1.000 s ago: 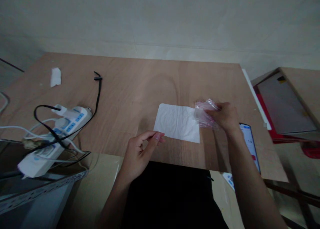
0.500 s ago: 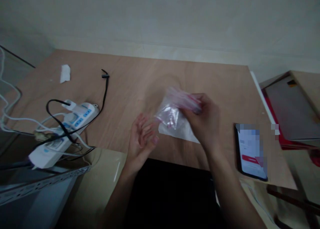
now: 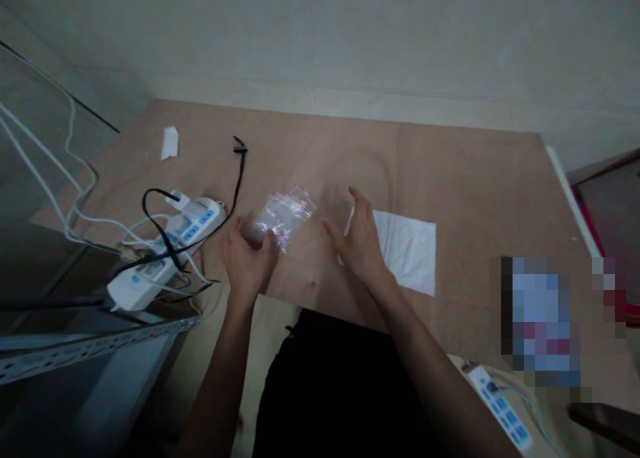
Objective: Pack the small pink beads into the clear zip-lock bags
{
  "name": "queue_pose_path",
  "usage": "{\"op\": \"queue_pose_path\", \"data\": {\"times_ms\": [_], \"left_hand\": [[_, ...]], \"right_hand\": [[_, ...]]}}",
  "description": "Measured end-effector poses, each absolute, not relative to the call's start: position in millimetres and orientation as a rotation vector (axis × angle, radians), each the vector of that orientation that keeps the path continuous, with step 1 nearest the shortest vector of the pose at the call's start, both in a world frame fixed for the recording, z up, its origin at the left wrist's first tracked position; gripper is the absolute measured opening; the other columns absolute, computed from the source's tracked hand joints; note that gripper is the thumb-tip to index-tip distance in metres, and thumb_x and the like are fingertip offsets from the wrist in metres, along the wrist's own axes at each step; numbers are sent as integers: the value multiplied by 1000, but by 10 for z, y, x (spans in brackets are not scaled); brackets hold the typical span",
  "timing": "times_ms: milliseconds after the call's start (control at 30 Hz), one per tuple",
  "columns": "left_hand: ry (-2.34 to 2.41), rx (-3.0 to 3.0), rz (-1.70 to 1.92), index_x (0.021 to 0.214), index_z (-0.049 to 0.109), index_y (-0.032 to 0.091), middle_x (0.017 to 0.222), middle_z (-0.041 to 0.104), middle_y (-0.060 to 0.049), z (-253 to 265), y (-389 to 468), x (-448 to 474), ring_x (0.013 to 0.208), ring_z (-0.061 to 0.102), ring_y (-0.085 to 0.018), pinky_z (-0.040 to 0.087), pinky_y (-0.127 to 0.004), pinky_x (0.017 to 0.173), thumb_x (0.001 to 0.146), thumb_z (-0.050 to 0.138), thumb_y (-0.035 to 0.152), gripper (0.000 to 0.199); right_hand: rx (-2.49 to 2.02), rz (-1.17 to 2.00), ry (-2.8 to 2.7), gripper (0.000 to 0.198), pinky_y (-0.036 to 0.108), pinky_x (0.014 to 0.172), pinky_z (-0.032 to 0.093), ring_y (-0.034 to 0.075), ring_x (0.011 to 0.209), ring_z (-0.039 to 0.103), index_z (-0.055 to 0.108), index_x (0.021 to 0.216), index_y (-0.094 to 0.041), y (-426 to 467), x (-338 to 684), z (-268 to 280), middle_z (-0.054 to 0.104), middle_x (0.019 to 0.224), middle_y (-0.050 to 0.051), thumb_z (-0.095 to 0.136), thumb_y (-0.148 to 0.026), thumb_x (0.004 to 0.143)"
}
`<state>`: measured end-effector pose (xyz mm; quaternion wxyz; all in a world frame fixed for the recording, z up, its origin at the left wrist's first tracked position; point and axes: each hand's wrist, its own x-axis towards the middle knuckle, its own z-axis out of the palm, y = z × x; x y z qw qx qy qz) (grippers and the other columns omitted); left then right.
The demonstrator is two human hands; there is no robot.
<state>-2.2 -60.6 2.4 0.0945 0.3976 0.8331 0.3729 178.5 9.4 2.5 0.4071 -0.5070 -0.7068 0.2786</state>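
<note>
A small stack of clear zip-lock bags (image 3: 287,213) with red seal lines is left of the middle of the table. My left hand (image 3: 249,261) is at the stack's near left end, its thumb in front of the lower edge and its fingers curved apart on the other side. A gap shows between thumb and fingers; whether they press on the plastic is unclear. Over the left part of a white, slightly creased sheet (image 3: 410,251) hovers my right hand (image 3: 361,238), holding nothing, thumb and fingers spread.
A white power strip (image 3: 200,225) with tangled black and white cables occupies the table's left side. Behind it lies a white scrap (image 3: 170,143). A blurred-out phone (image 3: 540,318) rests at the right. Below the front edge is a second power strip (image 3: 500,408).
The bags have left my right hand and are now beside my left hand, further left. My right hand has opened, uncovering more of the white sheet. The view has shifted.
</note>
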Motion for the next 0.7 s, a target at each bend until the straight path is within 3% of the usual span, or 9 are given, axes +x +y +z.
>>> {"op": "queue_pose_path", "data": {"times_ms": [167,333,433,600,700], "left_hand": [[2488,1640,1062,132,49,5,137,54,-22,139,-479,26,133,47,-33,34,-44,114,82,63,38,62],[2443,1764,602,123,59,11,137,56,-20,167,-272,96,129,49,-37,37,-51,109,79,68,30,50],[2525,1772,580,115,62,14,134,59,-17,152,-237,114,126,51,-37,36,-53,106,77,69,22,39],[2464,1748,826,84,64,17,92,71,-8,222,-365,78,96,65,-30,42,-49,96,78,68,24,10],[2033,1638,1098,79,65,20,79,71,-2,344,-520,124,79,67,-21,50,-38,82,79,69,30,12]], "right_hand": [[-1290,662,-1771,42,53,106,44,28,125,53,50,129,-17,-220,2058,127,58,131,17,56,-33,91],[-1283,722,-1779,24,50,105,46,25,122,56,61,115,-22,-460,2105,209,60,128,14,55,-29,92],[-1281,765,-1786,22,48,105,46,24,123,55,63,113,-22,-546,2118,194,59,130,13,54,-27,93],[-1280,825,-1759,19,46,102,49,23,118,59,66,108,-22,-580,2161,193,62,125,12,55,-24,92],[-1224,885,-1712,22,45,102,49,22,117,60,64,112,-23,-541,2189,294,65,123,10,56,-26,93]]}}
